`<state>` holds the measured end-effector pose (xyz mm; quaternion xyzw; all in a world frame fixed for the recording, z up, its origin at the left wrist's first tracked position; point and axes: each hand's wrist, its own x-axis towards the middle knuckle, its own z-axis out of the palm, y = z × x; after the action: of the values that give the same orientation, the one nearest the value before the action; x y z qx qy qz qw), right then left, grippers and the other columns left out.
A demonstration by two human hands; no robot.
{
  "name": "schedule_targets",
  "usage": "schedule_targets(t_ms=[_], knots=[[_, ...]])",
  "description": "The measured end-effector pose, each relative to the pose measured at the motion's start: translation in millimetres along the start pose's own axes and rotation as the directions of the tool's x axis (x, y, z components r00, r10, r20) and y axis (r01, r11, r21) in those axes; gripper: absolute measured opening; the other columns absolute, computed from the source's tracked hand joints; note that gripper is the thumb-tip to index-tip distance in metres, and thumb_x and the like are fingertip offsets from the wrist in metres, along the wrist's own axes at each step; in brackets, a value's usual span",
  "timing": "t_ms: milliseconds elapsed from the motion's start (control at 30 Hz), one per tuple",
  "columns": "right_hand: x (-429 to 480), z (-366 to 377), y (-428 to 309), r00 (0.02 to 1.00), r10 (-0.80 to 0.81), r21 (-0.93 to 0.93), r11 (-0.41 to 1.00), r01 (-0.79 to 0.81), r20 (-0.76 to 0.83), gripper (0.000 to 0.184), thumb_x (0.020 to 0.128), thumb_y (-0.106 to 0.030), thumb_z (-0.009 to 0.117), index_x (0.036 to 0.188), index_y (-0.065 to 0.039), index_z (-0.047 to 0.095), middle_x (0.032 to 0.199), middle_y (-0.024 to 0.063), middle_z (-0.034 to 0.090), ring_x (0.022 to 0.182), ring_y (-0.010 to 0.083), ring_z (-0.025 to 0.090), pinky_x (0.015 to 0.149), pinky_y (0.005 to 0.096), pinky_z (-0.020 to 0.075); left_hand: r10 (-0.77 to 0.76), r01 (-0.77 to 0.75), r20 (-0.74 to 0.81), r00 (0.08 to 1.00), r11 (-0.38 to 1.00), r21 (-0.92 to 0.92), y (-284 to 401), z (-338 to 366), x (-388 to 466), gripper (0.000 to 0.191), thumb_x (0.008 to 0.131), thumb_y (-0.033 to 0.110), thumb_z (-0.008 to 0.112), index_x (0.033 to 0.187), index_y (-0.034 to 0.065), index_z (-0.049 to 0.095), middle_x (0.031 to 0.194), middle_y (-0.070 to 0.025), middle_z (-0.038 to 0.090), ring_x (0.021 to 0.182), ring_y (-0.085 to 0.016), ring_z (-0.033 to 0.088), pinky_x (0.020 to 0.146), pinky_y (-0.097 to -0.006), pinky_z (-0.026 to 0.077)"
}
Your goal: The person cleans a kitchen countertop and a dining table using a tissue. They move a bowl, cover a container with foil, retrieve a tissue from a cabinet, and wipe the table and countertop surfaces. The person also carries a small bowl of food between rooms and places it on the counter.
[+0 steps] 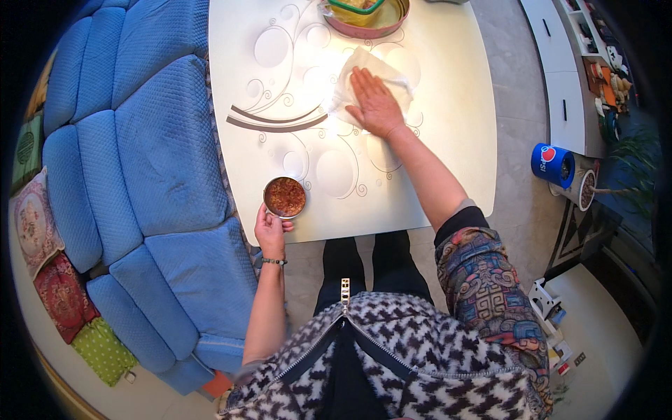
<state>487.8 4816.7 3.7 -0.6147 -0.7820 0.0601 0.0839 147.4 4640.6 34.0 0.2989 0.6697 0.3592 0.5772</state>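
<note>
At the table's near left corner, my left hand (271, 226) grips a small round metal-rimmed bowl (284, 197) from its near side. Reddish-brown, chunky food fills it, and the bowl is level. My right hand (374, 102) lies flat on a crumpled white cloth (341, 100), palm down with the thumb spread away. The cloth rests on the white table (462, 173), partly hidden beneath the palm.
At the table's far edge, a pink round tray (362, 32) holds a green-rimmed container (362, 8). A blue quilted sofa (163, 152) runs along the left. To the right stand a white cabinet (564, 94), a blue Pepsi can-shaped bin (551, 165) and a potted plant (587, 191).
</note>
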Motion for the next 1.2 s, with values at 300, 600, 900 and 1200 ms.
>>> schedule_targets(t_ms=[300, 600, 900, 1200], knots=[[-26.0, 7.4, -60.6, 0.987, 0.156, 0.706, 0.703, -0.083, -0.040, 0.038, 0.090, -0.003, 0.044, 0.127, -0.007, 0.055, 0.129, 0.0081, 0.056, 0.120, 0.0219, 0.053, 0.101, 0.0319, 0.0398, 0.019, -0.019, -0.031, 0.999, 0.999, -0.030, 8.3, 5.9, 2.5, 0.048, 0.091, -0.004, 0.043, 0.138, -0.0061, 0.034, 0.071, -0.0015, 0.052, 0.057, -0.013, 0.061, 0.054, -0.0263, 0.056], [-34.6, -33.0, 57.1, 0.659, 0.725, 0.979, -0.169, -0.110, 0.199, 0.023, 0.089, -0.002, 0.051, 0.107, -0.001, 0.065, 0.098, 0.0048, 0.067, 0.088, 0.0111, 0.061, 0.080, 0.0258, 0.0487, 0.038, -0.044, -0.095, 0.995, 0.997, -0.061, 26.9, 25.9, 24.5, 0.049, 0.090, -0.005, 0.042, 0.138, -0.0048, 0.035, 0.072, -0.0025, 0.054, 0.058, -0.012, 0.061, 0.053, -0.0257, 0.056], [-40.7, -31.2, 115.8, 0.867, 0.350, 0.264, 0.927, -0.267, -0.354, 0.034, 0.087, -0.010, 0.056, 0.121, -0.004, 0.059, 0.125, 0.0139, 0.058, 0.122, 0.0310, 0.050, 0.103, 0.0399, 0.0378, 0.126, -0.129, -0.062, 0.990, 0.990, -0.056, 17.0, 44.2, 34.6, 0.050, 0.088, -0.006, 0.041, 0.138, -0.0019, 0.037, 0.077, -0.0041, 0.058, 0.057, -0.011, 0.060, 0.053, -0.0247, 0.055], [-93.5, -32.9, 70.5, 0.983, 0.130, -0.083, 0.989, -0.120, 0.126, 0.071, 0.091, -0.040, 0.051, 0.147, -0.004, 0.025, 0.156, 0.0118, 0.017, 0.144, 0.0280, 0.015, 0.117, 0.0387, 0.0151, 0.019, -0.037, -0.121, 0.992, 0.989, -0.145, -12.5, 52.4, 31.6, 0.041, 0.093, 0.001, 0.041, 0.134, -0.0015, 0.042, 0.076, -0.0044, 0.060, 0.056, -0.010, 0.057, 0.052, -0.0239, 0.051]])
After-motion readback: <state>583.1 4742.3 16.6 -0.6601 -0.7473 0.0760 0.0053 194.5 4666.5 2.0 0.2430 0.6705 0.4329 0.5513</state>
